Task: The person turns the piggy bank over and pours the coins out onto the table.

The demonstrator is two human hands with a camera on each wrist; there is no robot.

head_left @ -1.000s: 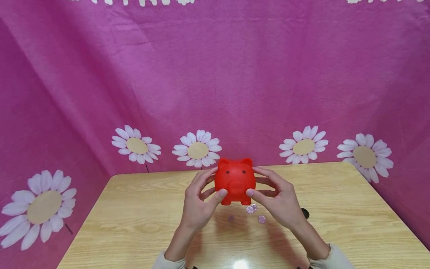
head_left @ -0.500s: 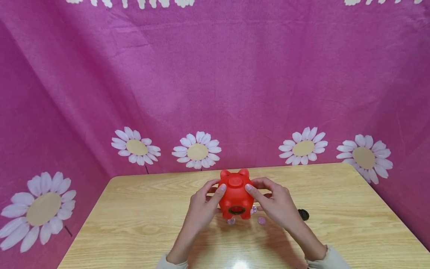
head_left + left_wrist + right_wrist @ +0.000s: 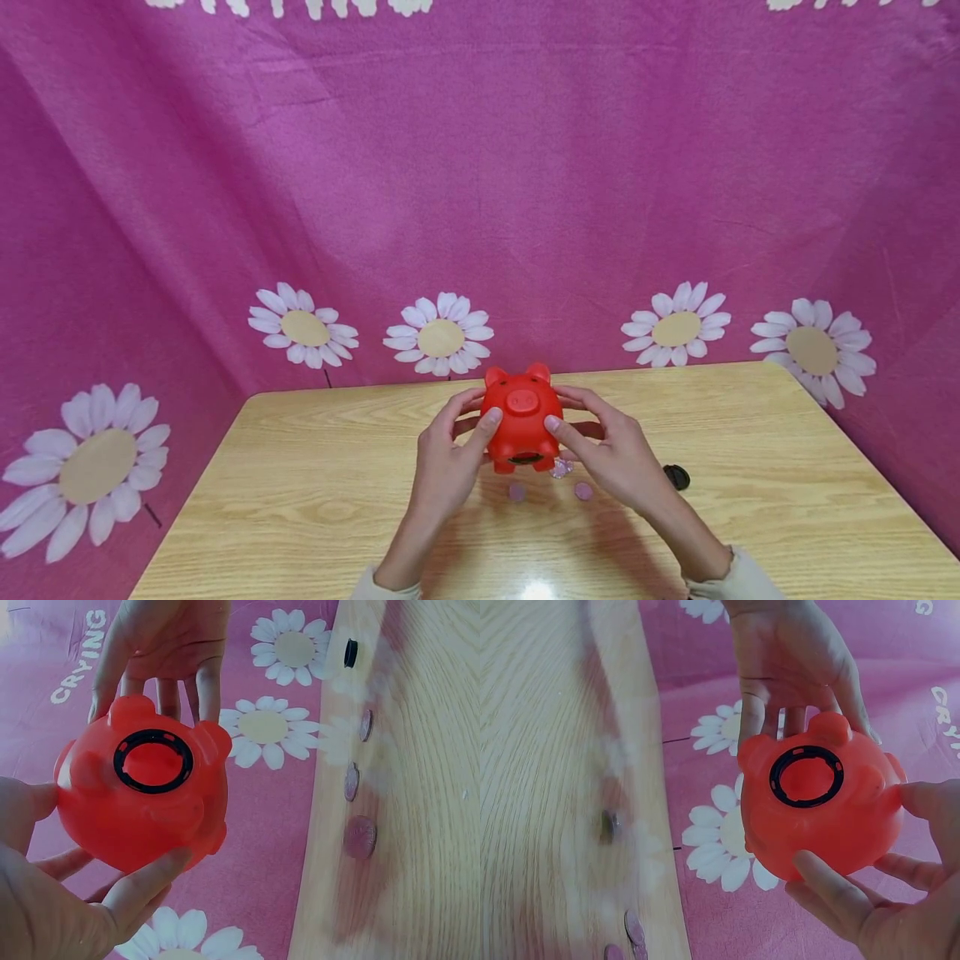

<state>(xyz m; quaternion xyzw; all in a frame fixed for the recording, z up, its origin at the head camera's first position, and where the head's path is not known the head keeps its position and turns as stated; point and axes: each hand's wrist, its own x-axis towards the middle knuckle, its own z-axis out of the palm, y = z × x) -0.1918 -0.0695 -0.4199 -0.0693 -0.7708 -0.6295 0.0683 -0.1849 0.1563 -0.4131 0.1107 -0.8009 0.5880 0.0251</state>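
Held between both hands above the table is a red piggy bank [image 3: 521, 423], its snout facing me and slightly raised. My left hand [image 3: 447, 457] grips one side and my right hand [image 3: 611, 457] the other, each with the thumb in front and the fingers spread behind. A black ring [image 3: 154, 760] rims the round, uncovered hole in its belly, and red inner wall shows through it. Below on the wood lie several pinkish coins, among them a left coin [image 3: 517, 492] and a right coin [image 3: 583, 491]; others [image 3: 561, 468] sit by the right fingertips.
A round black cap [image 3: 677, 477] lies on the wooden table [image 3: 315, 500], to the right of my right wrist. Behind the table's far edge hangs a pink curtain [image 3: 487, 167] printed with white daisies, which also closes off both sides.
The piggy bank was first face-on and higher, then lowered and tipped back, showing its belly hole. Now it is a little higher again and tipped back less. Both hands keep their grip.
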